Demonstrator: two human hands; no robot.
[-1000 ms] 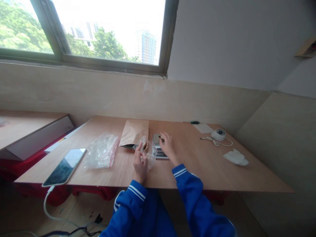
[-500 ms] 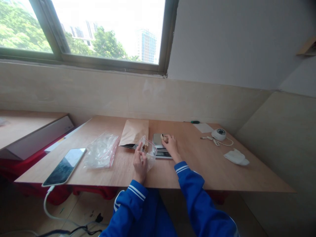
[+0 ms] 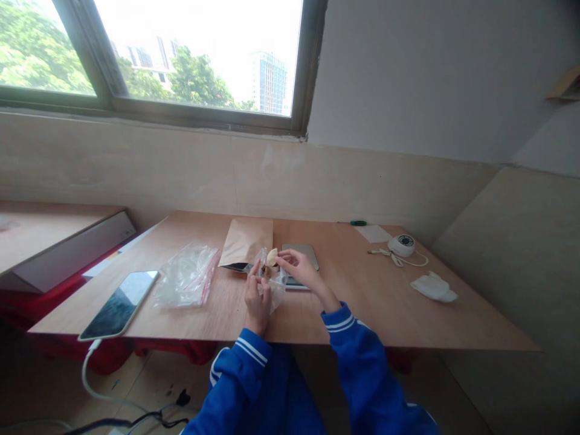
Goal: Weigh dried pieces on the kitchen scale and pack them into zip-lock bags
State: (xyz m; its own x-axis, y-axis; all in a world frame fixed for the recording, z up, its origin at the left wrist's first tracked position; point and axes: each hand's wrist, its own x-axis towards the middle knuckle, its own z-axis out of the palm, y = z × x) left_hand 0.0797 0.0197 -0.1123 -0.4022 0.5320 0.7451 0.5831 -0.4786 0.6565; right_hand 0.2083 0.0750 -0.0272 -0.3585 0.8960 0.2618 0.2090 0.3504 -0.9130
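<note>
Kraft envelope and digital scale just behind the zip bag

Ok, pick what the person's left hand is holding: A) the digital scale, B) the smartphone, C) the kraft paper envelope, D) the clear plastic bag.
D: the left hand closes around the clear plastic bag, which sits in front of the kraft paper envelope.
</note>
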